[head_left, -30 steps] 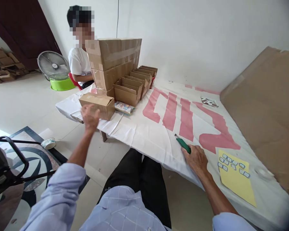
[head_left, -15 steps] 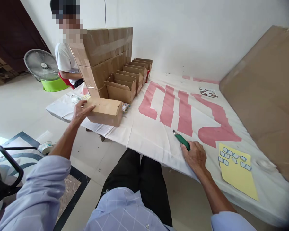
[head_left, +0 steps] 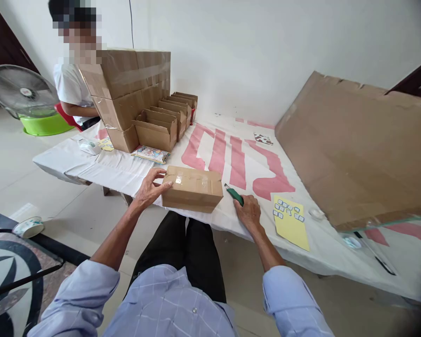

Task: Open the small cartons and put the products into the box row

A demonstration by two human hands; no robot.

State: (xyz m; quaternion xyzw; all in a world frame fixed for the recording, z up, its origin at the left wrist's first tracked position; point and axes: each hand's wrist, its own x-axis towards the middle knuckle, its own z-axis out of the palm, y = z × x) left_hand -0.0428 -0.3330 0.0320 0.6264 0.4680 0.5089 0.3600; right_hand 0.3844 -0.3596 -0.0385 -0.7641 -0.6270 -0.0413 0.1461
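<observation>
A closed brown cardboard box [head_left: 192,189] lies at the table's front edge, in front of my body. My left hand [head_left: 150,188] grips its left end, thumb on the top and fingers behind the far side. In my right hand [head_left: 248,209] is a green utility knife [head_left: 234,194], its tip pointing up and left, close to the box's right end. The right hand rests on the cloth. A yellow sheet [head_left: 291,227] with several small blue-edged stickers lies right of that hand. Behind the box is a colourful printed packet [head_left: 150,154].
Stacked taped boxes [head_left: 122,89] and a row of open boxes [head_left: 157,128] stand on the left of the white-clothed table [head_left: 214,223]. A large cardboard sheet [head_left: 358,150] leans on the right. Beyond the stack sits a person [head_left: 68,86], near a fan [head_left: 24,91].
My left hand has brought the box rightward along the front edge, from beside the open boxes to near the knife. My right hand keeps the knife. The view has turned right.
</observation>
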